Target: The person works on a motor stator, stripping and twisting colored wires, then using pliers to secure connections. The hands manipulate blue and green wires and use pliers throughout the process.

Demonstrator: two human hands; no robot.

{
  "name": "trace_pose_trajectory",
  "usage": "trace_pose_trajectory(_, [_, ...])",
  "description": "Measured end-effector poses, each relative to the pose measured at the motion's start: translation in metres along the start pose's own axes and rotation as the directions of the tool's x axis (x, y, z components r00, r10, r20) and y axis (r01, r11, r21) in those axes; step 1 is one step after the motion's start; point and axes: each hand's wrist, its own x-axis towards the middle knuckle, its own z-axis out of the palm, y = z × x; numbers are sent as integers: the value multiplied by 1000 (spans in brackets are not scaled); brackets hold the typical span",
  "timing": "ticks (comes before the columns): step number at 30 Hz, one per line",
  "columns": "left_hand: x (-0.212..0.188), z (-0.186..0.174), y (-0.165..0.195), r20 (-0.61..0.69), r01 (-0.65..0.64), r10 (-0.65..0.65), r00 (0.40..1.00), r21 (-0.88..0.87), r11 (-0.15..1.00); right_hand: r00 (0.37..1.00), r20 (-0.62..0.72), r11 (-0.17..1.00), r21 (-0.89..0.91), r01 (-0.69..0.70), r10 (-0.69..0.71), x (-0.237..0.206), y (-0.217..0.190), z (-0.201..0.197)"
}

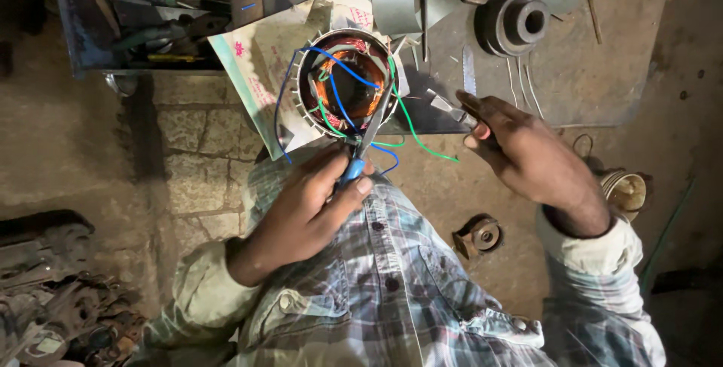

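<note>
A: Left hand (305, 205) is wrapped tight around blue-handled scissors (367, 141), blades reaching up into the round metal motor stator (348, 85) with copper windings, which sits on paper at the workbench edge.

B: Right hand (527, 152) pinches a small grey metal tool (448, 107), possibly pliers. Blue and green wires (410, 130) trail from the stator.

**Small motor-repair workshop, floor-level bench**

Rough stone-and-dirt floor (192, 156) left of the hands. Above the left hand (301, 216), a dark metal tray of hand tools (151, 13) and an opened round motor stator with copper windings and blue and green wires (346, 81). Above the right hand (527, 152), a grey stepped metal pulley (516, 22) on a grimy worn worktop (602, 73). Rusty scrap parts (60, 299) far left.
</note>
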Motion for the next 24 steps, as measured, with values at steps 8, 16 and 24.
trace_pose_trajectory(8, [-34,-58,13,263,-191,39,964,584,789,965,-113,972,62,-229,235,-42,-6,-7])
trace_pose_trajectory(16, [-46,-80,51,-156,-281,321,934,235,931,974,134,506,837,-210,184,-75,-17,0])
trace_pose_trajectory(24, [40,-81,71,218,-611,631,744,604,511,937,80,795,506,-333,341,-67,-74,26])
